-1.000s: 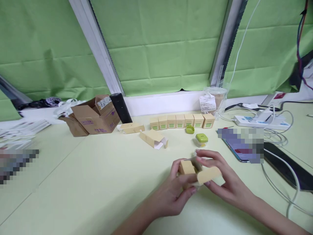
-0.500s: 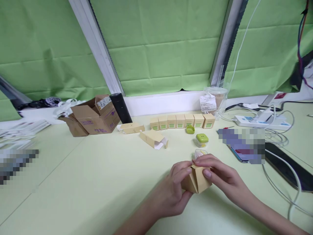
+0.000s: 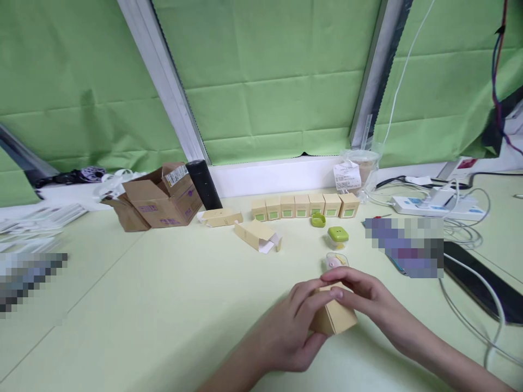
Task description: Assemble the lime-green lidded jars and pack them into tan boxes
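A small tan cardboard box (image 3: 338, 316) is held between both hands above the pale table. My left hand (image 3: 292, 324) wraps round its left side, thumb below and fingers on top. My right hand (image 3: 363, 294) presses on the top and right side with thumb and fingertips. Just beyond the hands sits a clear container (image 3: 336, 260) with something pink and yellow in it. Behind that stands a clear cube container with a green lid (image 3: 338, 234), and a separate green lid (image 3: 318, 220) lies near the row of boxes.
Several small tan boxes (image 3: 302, 206) stand in a row at the back. Two opened tan cartons (image 3: 257, 235) lie left of them, near a brown cardboard box (image 3: 163, 204) and a black cylinder (image 3: 203, 184). Phones, cables and a power strip (image 3: 439, 207) lie right.
The box has shifted slightly down and right in view with both hands. Its top flap looks pressed flatter, and my right thumb has moved onto the top near my left fingers.
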`<state>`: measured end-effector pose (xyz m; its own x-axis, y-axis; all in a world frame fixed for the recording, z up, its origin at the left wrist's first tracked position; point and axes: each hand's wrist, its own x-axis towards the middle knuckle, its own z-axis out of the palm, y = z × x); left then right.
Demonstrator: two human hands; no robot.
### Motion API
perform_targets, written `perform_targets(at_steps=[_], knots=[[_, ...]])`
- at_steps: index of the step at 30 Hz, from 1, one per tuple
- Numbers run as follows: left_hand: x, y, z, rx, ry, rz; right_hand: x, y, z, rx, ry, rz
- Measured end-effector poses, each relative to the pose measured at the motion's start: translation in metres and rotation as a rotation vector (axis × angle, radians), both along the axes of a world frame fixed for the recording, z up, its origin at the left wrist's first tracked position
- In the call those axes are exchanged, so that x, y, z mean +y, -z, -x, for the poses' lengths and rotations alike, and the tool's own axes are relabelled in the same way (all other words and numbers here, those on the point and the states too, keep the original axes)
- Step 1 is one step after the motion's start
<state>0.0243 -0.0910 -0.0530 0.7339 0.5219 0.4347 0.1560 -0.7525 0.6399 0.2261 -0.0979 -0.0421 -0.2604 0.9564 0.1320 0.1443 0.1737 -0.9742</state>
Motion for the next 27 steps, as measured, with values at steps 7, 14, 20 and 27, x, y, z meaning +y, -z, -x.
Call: perform_targets(at_steps=[7,14,20,27], knots=[[-0.005,0.005,-0.003,-0.187,-0.15,0.467,0.002,-0.012,-0.004,-0.326,-0.113,-0.392],[-0.001,0.0,-0.004,-0.219,-0.365,0.678,0.061,-0.044,-0.04,-0.525,0.171,-0.414],[0.008,-0.006,0.001,-0.117,-0.534,0.731,0.137,-0.034,-0.085,-0.884,0.376,-0.389],[0.014,-0.002,0.005,0.014,-0.552,0.669,0.151,-0.009,-0.074,-1.082,0.291,-0.402]])
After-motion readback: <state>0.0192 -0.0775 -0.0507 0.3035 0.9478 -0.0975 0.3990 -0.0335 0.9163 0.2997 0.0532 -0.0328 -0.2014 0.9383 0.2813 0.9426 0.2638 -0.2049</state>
